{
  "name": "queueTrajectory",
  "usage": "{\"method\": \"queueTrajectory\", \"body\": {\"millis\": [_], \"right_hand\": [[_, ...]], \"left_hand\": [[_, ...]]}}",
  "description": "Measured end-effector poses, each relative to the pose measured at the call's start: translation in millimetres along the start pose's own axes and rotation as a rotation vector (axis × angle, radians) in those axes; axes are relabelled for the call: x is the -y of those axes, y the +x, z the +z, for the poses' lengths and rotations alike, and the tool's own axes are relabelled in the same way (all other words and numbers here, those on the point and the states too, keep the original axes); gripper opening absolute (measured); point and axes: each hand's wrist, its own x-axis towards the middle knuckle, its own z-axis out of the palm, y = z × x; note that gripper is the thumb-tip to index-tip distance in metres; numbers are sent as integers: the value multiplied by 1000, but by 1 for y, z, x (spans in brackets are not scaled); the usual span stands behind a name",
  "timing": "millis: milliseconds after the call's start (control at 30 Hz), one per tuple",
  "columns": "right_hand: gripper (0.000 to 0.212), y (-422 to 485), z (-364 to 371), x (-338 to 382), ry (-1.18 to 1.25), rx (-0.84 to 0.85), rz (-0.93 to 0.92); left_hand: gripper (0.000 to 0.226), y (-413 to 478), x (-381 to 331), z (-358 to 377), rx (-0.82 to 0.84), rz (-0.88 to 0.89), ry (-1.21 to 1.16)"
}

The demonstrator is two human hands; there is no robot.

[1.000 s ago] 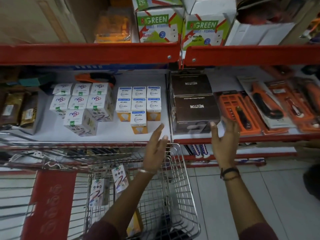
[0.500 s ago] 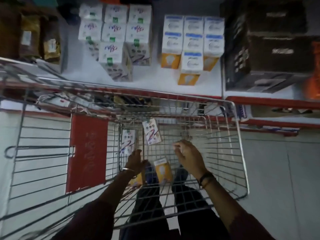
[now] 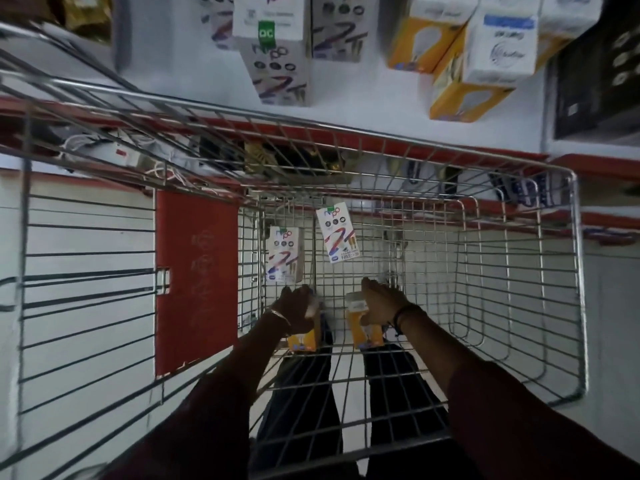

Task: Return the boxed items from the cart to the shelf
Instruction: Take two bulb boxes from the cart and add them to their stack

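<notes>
I look straight down into a wire shopping cart. My left hand grips a yellow and white bulb box at the cart's bottom. My right hand grips a second yellow and white bulb box beside it. Two white boxes with a purple swirl stand further in: one on the left, one tilted in the middle. Above the cart, the white shelf carries matching swirl boxes and yellow bulb boxes.
The cart's red child-seat flap lies left of the basket. A dark carton stands at the shelf's right end. A lower shelf behind the cart's front rim holds cables and white sockets. My dark trouser legs show beneath the cart's mesh.
My hands came down from the shelf edge into the cart, and each has closed on a yellow bulb box. My view dropped from the shelves to the cart's bottom.
</notes>
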Motion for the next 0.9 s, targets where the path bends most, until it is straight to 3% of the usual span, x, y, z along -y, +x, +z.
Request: {"method": "queueTrajectory", "body": {"millis": [100, 167, 267, 433, 633, 900], "right_hand": [[96, -2, -12, -5, 56, 9, -21], [82, -7, -18, -7, 103, -7, -39], [76, -25, -29, -8, 166, -78, -57], [84, -78, -54, -4, 226, -233, -53], [71, -163, -104, 1, 437, -509, -164], [73, -262, -189, -3, 348, -956, -218]], "left_hand": [[75, 2, 4, -17, 83, 3, 120], [82, -3, 3, -27, 112, -14, 136], [95, -22, -3, -37, 67, -13, 127], [82, -62, -35, -69, -110, 116, 111], [75, -115, -101, -126, -288, 192, 229], [75, -168, -188, -210, -746, 364, 260]]}}
